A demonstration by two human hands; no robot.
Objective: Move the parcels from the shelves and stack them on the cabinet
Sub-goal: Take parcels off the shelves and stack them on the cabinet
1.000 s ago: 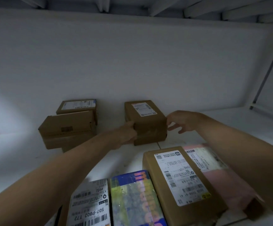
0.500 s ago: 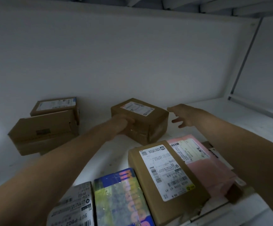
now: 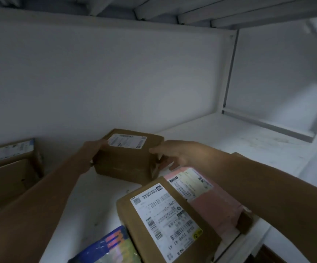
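Note:
A small brown cardboard parcel (image 3: 129, 158) with a white label sits on the white shelf (image 3: 229, 147) near the back wall. My left hand (image 3: 92, 150) grips its left side. My right hand (image 3: 171, 153) is against its right side with fingers curled round the corner. Nearer to me lie a long brown parcel (image 3: 165, 219) with a big white label, a pink parcel (image 3: 207, 194) beside it, and a blue and yellow packet (image 3: 110, 247) at the bottom edge.
Two more brown boxes (image 3: 8, 168) are stacked at the left of the shelf. The shelf's back wall (image 3: 116, 82) stands right behind the parcel. A metal upright (image 3: 229, 73) and side panel close the right end; the shelf above hangs low overhead.
The small parcel has turned and slid toward me and to the right. My right hand, which hovered apart from it, now holds its right side. The view has swung left.

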